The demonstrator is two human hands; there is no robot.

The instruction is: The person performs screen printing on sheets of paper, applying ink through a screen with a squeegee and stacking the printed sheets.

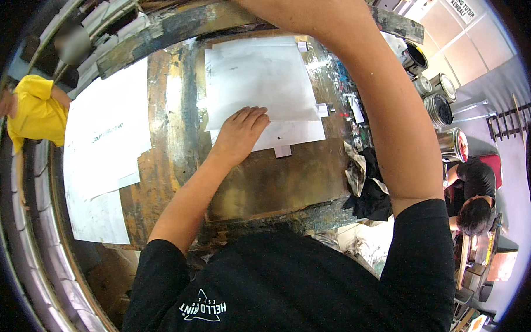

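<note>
My left hand lies flat on the lower left edge of a white paper sheet, fingers together and stretched out. Under that sheet, another white sheet shows along the bottom, with small tabs at its lower and right edges. Both rest on a brown, paint-stained board. Only the back and wrist of my right hand appear, beyond the sheets at the top edge; its fingers are out of the picture.
Left of the board is a pile of white sheets, the top one printed. Paint cans and dark rags line the right side. A person in yellow stands at far left; another in black is at right.
</note>
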